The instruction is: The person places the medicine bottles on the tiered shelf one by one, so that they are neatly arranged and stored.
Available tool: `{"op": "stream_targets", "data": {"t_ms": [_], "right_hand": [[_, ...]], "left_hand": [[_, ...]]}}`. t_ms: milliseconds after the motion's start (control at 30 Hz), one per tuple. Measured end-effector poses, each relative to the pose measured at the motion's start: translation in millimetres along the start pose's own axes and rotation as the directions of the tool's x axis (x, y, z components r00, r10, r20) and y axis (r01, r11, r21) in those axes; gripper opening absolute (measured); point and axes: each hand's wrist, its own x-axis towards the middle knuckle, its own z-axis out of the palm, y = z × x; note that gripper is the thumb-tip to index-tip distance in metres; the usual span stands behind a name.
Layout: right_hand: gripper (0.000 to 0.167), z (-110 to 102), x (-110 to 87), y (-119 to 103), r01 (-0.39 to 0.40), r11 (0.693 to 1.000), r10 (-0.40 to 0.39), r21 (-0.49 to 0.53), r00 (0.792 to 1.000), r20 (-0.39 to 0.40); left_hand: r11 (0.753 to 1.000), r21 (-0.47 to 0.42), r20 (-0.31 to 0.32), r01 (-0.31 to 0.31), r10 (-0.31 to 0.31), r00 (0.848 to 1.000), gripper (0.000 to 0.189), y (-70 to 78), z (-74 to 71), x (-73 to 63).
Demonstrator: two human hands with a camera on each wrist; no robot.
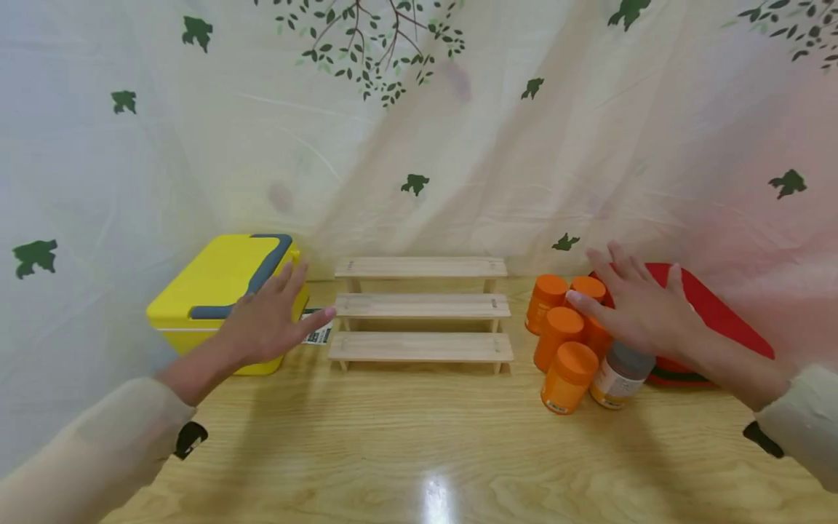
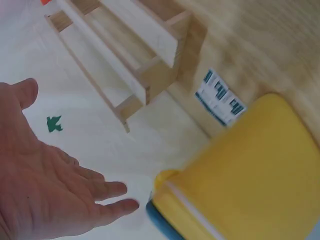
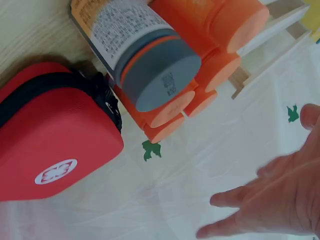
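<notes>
My left hand (image 1: 265, 320) is held out with spread fingers in front of a yellow box (image 1: 203, 280) that has a blue-grey handle. It holds nothing. Over on the right, my right hand (image 1: 644, 309) also has its fingers extended and grips nothing. Below and around it stand several orange bottles (image 1: 559, 338) and one bottle with a grey lid (image 3: 160, 70), grouped closely. In the head view the hand partly hides the rear bottles and a red zippered case (image 1: 727, 313). A white emblem marks that case in the right wrist view.
Between the hands stands a three-step wooden rack (image 1: 419, 306) on the wood-grain table (image 1: 366, 444). A printed card (image 2: 220, 97) lies between rack and yellow box. Behind everything hangs a pale curtain (image 1: 340, 167) with green leaf and bird prints.
</notes>
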Motion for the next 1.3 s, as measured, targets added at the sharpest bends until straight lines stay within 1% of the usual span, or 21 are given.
{"op": "stream_targets", "data": {"t_ms": [100, 233, 333, 433, 467, 533, 600, 667, 800, 900, 1033, 1133, 1167, 1300], "right_hand": [[0.094, 1.5, -5.4, 1.3, -0.018, 1.0, 0.018, 0.001, 0.999, -0.042], [0.095, 4.2, -13.3, 10.7, -0.047, 0.999, 0.049, 0.027, 0.996, -0.074], [0.097, 4.7, -20.6, 19.8, -0.077, 0.992, 0.083, 0.097, 0.994, -0.069], [0.099, 5.1, -27.6, 27.6, -0.115, 0.976, 0.125, 0.187, 0.991, -0.043], [0.1, 5.7, -29.8, 29.9, -0.131, 0.969, 0.141, 0.211, 0.99, -0.032], [0.099, 7.9, -34.1, 34.2, -0.16, 0.956, 0.168, 0.246, 0.986, -0.011], [0.097, 11.9, -37.9, 38.7, -0.171, 0.946, 0.178, 0.274, 0.984, -0.002], [0.095, 17.3, -41.7, 42.8, -0.172, 0.936, 0.182, 0.307, 0.983, -0.004], [0.088, 28.3, -49.6, 50.2, -0.138, 0.913, 0.163, 0.384, 0.986, -0.032], [0.087, 34.7, -55.3, 54.4, -0.131, 0.899, 0.161, 0.418, 0.986, -0.037], [0.089, 43.0, -61.5, 57.4, -0.159, 0.884, 0.179, 0.441, 0.984, -0.006], [0.09, 50.9, -64.4, 57.0, -0.176, 0.867, 0.187, 0.466, 0.982, 0.025], [0.09, 53.6, -65.1, 56.4, -0.181, 0.86, 0.187, 0.477, 0.982, 0.035], [0.091, 62.9, -66.6, 53.2, -0.196, 0.84, 0.189, 0.506, 0.98, 0.066]], "left_hand": [[0.997, -0.074, -0.043, -0.015, 0.012, 0.999, 0.097, 0.3, 12.3, -3.0], [0.98, -0.198, -0.069, 0.012, -0.026, 0.997, 0.099, 3.2, 33.1, -8.1], [0.961, -0.273, -0.081, 0.044, -0.068, 0.994, 0.095, 4.5, 49.2, -11.4], [0.937, -0.344, -0.1, 0.061, -0.101, 0.99, 0.086, 3.5, 63.3, -12.0], [0.929, -0.363, -0.096, 0.072, -0.115, 0.989, 0.085, 3.0, 67.0, -12.2], [0.911, -0.401, -0.085, 0.096, -0.142, 0.986, 0.082, 2.2, 73.1, -11.9], [0.889, -0.442, -0.06, 0.12, -0.163, 0.985, 0.079, 0.9, 78.6, -10.8], [0.867, -0.475, -0.026, 0.148, -0.181, 0.983, 0.08, -0.2, 83.6, -9.8], [0.811, -0.562, 0.022, 0.165, -0.184, 0.983, 0.077, -4.1, 93.7, -5.2], [0.766, -0.614, 0.061, 0.191, -0.195, 0.979, 0.078, -7.3, 99.5, -0.4], [0.713, -0.662, 0.094, 0.229, -0.224, 0.97, 0.08, -12.2, 107.5, 6.5], [0.677, -0.698, 0.093, 0.234, -0.238, 0.967, 0.078, -15.6, 113.8, 11.0], [0.669, -0.706, 0.09, 0.233, -0.242, 0.966, 0.076, -16.6, 116.0, 12.4], [0.662, -0.719, 0.062, 0.211, -0.242, 0.968, 0.07, -19.7, 124.6, 17.2]]}}
